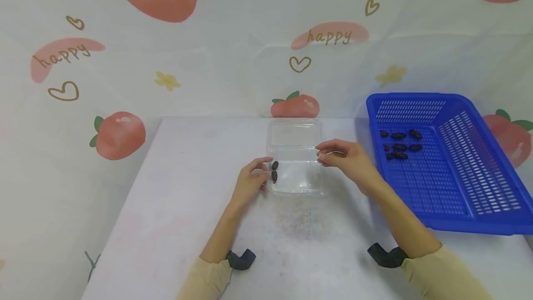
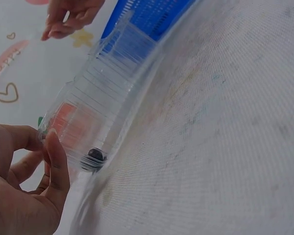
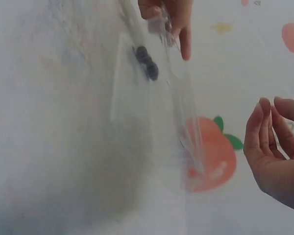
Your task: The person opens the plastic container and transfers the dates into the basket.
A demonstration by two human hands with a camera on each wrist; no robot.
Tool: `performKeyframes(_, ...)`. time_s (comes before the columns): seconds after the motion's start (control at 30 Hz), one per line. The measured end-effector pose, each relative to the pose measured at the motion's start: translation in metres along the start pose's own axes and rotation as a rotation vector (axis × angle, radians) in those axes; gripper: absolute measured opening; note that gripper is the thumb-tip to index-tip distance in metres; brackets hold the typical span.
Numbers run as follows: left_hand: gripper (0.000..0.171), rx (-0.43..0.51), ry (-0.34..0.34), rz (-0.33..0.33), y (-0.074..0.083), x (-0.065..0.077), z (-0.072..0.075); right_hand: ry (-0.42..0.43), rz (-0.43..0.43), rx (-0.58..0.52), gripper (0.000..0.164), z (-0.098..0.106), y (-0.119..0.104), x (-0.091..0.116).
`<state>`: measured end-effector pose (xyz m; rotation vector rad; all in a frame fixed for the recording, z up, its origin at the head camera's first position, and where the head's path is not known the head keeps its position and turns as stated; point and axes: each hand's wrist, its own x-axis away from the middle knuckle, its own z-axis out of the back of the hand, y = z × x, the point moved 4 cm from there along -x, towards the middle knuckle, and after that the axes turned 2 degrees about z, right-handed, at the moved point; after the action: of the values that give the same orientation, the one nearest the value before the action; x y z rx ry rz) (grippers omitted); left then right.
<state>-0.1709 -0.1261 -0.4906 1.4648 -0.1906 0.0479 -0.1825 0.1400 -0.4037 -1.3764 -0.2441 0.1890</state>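
Observation:
A clear plastic clamshell box (image 1: 297,177) lies on the table, its lid (image 1: 295,133) folded back toward the wall. Two dark, oval dates (image 1: 274,176) sit one behind the other along the box's left side. My left hand (image 1: 251,180) pinches the left rim between thumb and index finger, as the left wrist view shows close up. Over the box's right edge hovers my right hand (image 1: 347,159), fingers loosely bent and thumb near the fingertips. In the right wrist view nothing shows between the fingers of this hand (image 3: 277,147).
To the right stands a blue plastic basket (image 1: 451,219) with slotted walls, holding several dates (image 1: 399,147) toward its left side. A white cloth (image 1: 179,198) covers the table. Behind it hangs a white backdrop (image 1: 233,59) printed with fruit and hearts.

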Motion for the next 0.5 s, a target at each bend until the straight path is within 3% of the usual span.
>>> performKeyframes(0.23, 0.042, 0.015, 0.005, 0.000, 0.001, 0.000, 0.000, -0.039, -0.024, 0.007, 0.031, -0.024, 0.009, -0.014)
performKeyframes(0.5, 0.042, 0.001, 0.015, 0.002, 0.000, 0.000, 0.000, -0.086, -0.052, -0.091, 0.036, -0.048, 0.019, -0.027)
